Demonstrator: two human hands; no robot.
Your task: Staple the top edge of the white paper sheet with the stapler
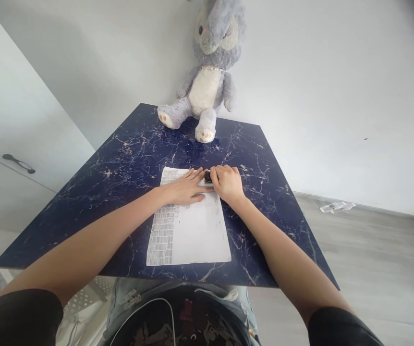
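A white sheet of paper [201, 235] lies on the dark blue marbled table [120, 163]. Rows of small dark printed blocks run down its left side, and faint marks dot its right edge. My left hand [185, 189] rests flat on the upper part of the sheet with its fingers spread. At the sheet's top right corner, my right hand [227, 183] is closed around a small black stamp [208, 177]. Only the stamp's left end shows; the fingers hide the rest. The left fingertips are close beside it.
A grey and white plush toy [205, 86] sits at the table's far edge against the wall. To the left stands a white cabinet with a dark handle [18, 164]. Some clear plastic packaging [337, 206] lies on the floor to the right.
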